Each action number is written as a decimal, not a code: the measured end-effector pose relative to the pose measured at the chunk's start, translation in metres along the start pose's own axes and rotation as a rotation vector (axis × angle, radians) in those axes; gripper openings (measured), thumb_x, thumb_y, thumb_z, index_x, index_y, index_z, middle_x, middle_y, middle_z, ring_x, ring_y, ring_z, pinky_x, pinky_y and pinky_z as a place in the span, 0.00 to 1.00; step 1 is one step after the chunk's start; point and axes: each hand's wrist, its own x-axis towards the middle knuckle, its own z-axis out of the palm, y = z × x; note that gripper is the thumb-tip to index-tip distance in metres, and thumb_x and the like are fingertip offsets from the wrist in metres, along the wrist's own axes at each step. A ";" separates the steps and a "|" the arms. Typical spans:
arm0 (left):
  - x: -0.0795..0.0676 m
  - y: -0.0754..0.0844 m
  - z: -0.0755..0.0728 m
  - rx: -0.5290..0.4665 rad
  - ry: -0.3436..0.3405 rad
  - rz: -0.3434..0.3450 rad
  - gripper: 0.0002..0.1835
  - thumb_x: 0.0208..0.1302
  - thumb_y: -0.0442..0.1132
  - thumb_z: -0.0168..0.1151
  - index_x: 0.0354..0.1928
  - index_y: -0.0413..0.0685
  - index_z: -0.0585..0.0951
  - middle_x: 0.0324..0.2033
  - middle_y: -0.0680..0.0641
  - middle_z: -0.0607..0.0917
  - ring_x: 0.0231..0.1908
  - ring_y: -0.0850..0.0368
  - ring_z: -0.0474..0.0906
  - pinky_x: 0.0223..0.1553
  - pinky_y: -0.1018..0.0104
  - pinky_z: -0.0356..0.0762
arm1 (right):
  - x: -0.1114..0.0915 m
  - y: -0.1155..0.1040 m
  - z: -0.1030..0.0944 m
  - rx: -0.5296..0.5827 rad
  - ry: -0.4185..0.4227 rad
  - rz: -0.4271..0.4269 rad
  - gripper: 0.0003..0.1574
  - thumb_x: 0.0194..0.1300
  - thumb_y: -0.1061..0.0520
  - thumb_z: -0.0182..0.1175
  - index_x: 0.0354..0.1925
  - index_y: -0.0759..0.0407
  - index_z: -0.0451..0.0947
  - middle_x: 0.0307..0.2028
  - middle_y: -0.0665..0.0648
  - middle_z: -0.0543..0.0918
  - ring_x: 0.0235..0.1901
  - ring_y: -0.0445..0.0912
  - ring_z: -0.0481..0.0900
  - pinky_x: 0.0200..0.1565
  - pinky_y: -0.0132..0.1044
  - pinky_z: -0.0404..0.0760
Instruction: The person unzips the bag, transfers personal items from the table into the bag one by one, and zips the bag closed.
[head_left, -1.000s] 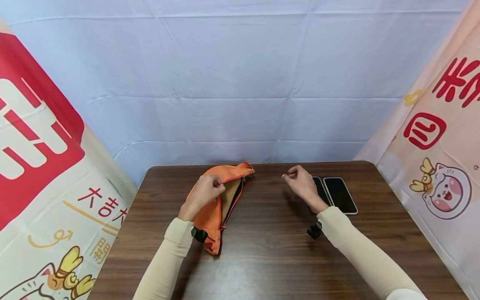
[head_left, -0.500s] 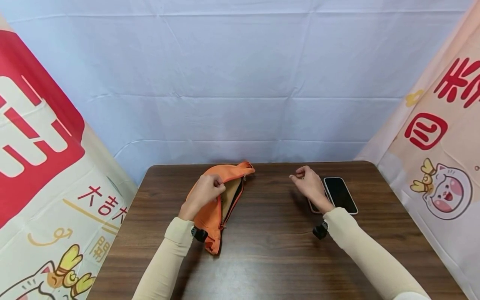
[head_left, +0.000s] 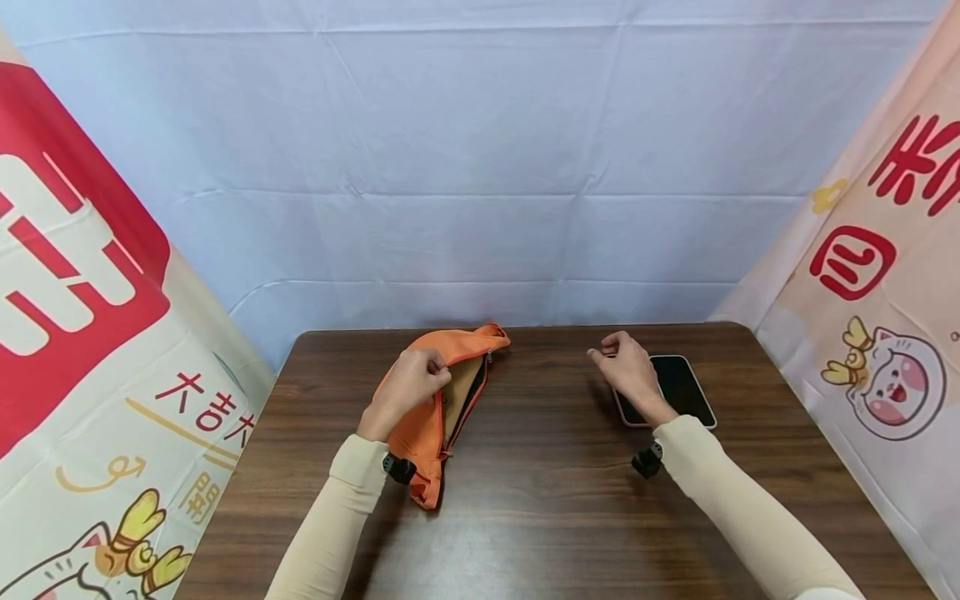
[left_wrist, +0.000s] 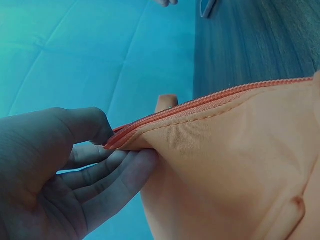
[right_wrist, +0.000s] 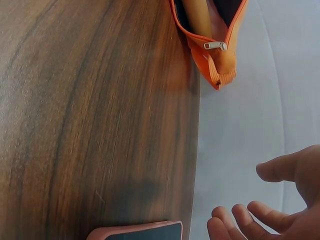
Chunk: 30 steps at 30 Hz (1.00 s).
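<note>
Now the empty, half-spread right hand (head_left: 630,371) has been shifted farther right of the orange bag (head_left: 412,425), pinched by the left hand (head_left: 407,382), seemingly bringing a phone (head_left: 684,392) within reach

Cream long slvs (head_left: 328,525), blk wrist cams (head_left: 399,469)

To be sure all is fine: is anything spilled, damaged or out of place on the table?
Nothing stands out: the orange pouch is unzipped, but the left hand holds it, and no spill or damage is visible.
</note>
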 end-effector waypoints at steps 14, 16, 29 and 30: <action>0.000 0.000 0.001 0.004 0.012 0.002 0.04 0.75 0.35 0.64 0.39 0.46 0.85 0.28 0.49 0.85 0.21 0.60 0.75 0.28 0.65 0.73 | -0.002 0.012 -0.006 -0.003 0.018 0.022 0.31 0.78 0.45 0.60 0.65 0.66 0.73 0.60 0.70 0.82 0.54 0.64 0.82 0.50 0.59 0.80; 0.001 0.000 0.001 0.003 0.013 0.004 0.05 0.75 0.35 0.63 0.39 0.46 0.85 0.28 0.49 0.85 0.21 0.60 0.75 0.27 0.65 0.73 | -0.001 0.014 -0.006 -0.006 0.020 0.026 0.31 0.78 0.45 0.60 0.65 0.66 0.73 0.60 0.70 0.82 0.54 0.64 0.82 0.50 0.59 0.80; 0.001 -0.001 0.001 0.001 0.010 0.001 0.06 0.76 0.36 0.62 0.38 0.47 0.84 0.27 0.49 0.84 0.20 0.60 0.75 0.26 0.67 0.72 | -0.002 0.021 -0.009 -0.028 0.036 0.055 0.31 0.76 0.45 0.61 0.65 0.65 0.74 0.59 0.69 0.82 0.54 0.64 0.82 0.53 0.62 0.79; 0.001 -0.001 0.001 0.001 0.010 0.002 0.06 0.76 0.36 0.62 0.38 0.46 0.84 0.27 0.49 0.84 0.20 0.60 0.75 0.26 0.67 0.72 | -0.002 0.021 -0.009 -0.031 0.038 0.060 0.31 0.76 0.45 0.61 0.65 0.65 0.74 0.59 0.69 0.82 0.54 0.64 0.82 0.53 0.62 0.79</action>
